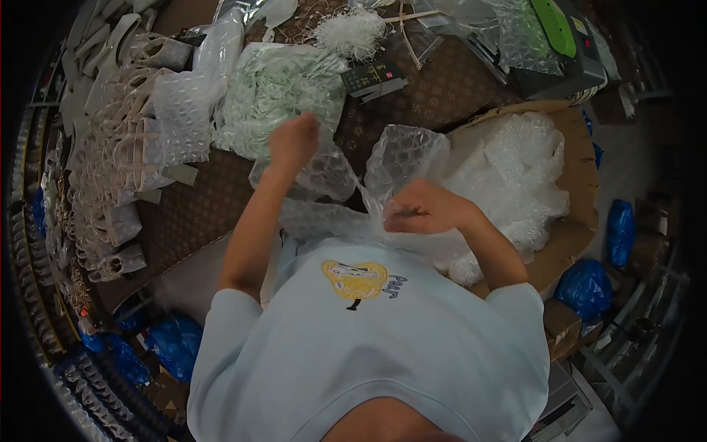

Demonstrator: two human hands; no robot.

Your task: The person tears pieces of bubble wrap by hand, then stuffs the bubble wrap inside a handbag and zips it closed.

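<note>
My left hand (294,141) is closed, over the lower edge of a heap of pale green crinkled plastic bags (276,88). Its fingers are turned away, so what they may hold is hidden. My right hand (425,207) is closed in front of my chest, gripping clear bubble wrap (403,156). The wrap rises above that hand, and loose wrap (324,175) also spreads below my left wrist and across the table edge. A dark, thin patch shows at the right fingers; I cannot tell what it is.
An open cardboard box (582,184) full of bubble wrap (515,177) stands at right. Small pale bags (147,147) crowd the patterned brown table's (184,214) left side. Dark green cards (373,79), white shredded filler (352,33) and a grey-black machine (574,55) sit at the back.
</note>
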